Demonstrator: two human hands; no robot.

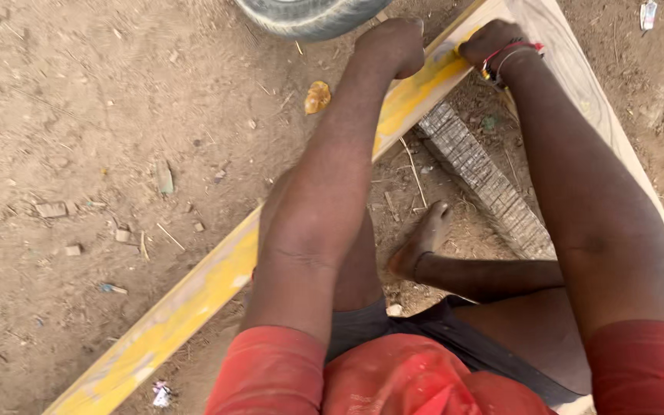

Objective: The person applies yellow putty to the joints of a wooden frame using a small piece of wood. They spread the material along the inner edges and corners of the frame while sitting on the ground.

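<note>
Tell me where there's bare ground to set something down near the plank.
Open dirt lies left of the yellow plank, below the tyre, with only small stones. Right of it is crowded: ridged block, foot, pale board. Both the left hand and right hand occupy the plank's top end.

Two hands show, the left hand [393,44] and the right hand [492,42], both closed over one long yellow-stained plank [217,277] that runs slantwise across the dirt ground [63,115]. There is one pale board [578,84] on edge, one grey ridged block [486,180], one tyre [309,15] and one bare foot [420,242]. One yellow dry leaf [317,97] lies on the ground, and one red bangle [510,52] circles the right wrist.
</note>
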